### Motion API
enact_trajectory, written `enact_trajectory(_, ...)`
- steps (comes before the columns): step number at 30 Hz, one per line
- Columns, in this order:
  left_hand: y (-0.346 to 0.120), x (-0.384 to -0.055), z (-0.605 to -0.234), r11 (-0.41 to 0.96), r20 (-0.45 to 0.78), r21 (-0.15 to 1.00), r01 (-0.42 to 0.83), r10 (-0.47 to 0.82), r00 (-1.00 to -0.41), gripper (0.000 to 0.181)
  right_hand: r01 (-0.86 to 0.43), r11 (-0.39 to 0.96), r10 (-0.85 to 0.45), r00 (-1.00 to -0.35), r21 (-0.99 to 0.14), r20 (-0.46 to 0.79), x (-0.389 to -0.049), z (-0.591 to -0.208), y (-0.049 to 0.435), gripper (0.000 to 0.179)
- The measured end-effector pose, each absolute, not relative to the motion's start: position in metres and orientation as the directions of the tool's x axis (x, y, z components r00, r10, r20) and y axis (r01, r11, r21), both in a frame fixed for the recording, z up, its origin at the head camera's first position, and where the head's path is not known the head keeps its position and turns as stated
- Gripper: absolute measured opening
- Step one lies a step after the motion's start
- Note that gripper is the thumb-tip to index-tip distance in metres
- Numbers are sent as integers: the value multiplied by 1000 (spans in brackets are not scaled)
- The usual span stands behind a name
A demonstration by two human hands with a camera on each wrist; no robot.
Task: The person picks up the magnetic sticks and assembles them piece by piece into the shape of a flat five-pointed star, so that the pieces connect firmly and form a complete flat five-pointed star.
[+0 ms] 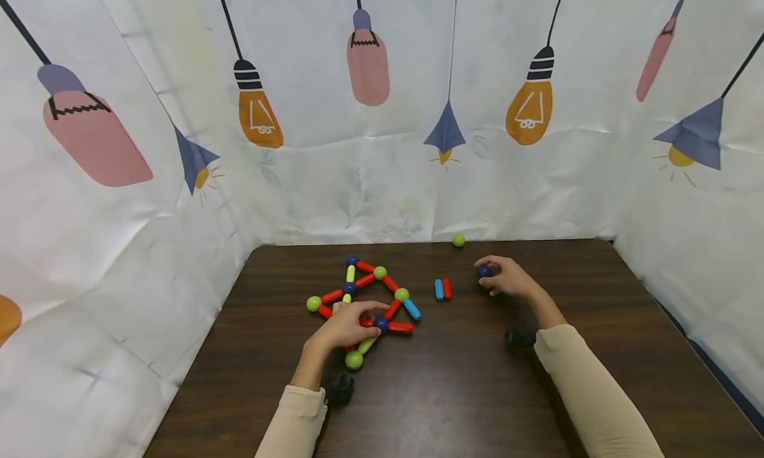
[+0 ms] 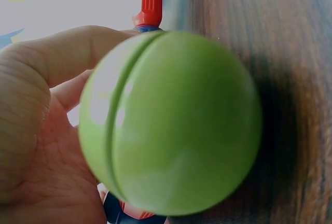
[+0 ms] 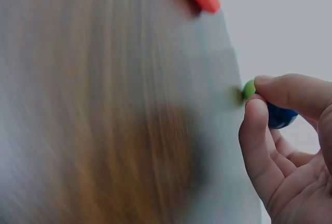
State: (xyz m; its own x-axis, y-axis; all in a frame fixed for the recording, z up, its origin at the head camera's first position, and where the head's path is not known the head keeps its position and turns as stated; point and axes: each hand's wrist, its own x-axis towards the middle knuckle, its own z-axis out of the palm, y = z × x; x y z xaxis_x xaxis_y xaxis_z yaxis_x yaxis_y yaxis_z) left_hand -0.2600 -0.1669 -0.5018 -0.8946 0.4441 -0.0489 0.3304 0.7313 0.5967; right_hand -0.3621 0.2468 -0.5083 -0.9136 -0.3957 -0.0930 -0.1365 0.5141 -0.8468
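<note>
A flat frame of toy building sticks and balls, with red, yellow-green and blue sticks (image 1: 412, 309), lies on the left half of the table. My left hand (image 1: 346, 324) reaches over its near side, thumb and fingers about a dark blue ball (image 1: 381, 323) and the red stick beside it. In the left wrist view a green ball (image 2: 181, 125) of the frame fills the middle and hides part of that hand. My right hand (image 1: 509, 278) pinches a loose dark blue ball (image 3: 280, 115) between thumb and fingertips, right of the frame and close over the table.
A loose blue stick (image 1: 439, 289) and a red stick (image 1: 447, 289) lie side by side between the hands. One green ball (image 1: 458, 240) sits at the far edge of the brown table (image 1: 453, 398). Behind hangs a white cloth (image 1: 406, 173) printed with lamps.
</note>
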Motion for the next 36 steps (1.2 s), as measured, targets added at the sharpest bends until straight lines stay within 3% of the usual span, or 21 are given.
enact_trajectory(13,-172,-260,-499,731,-58,610,308,428,-902,46,-121,307,-413,-911,-944,-17,-321,-514,207,51)
enact_trajectory(36,-166,-259,-500,720,-58,619,314,441,-896,47,-103,328,-531,-843,-939,-93,-286,-526,163,42)
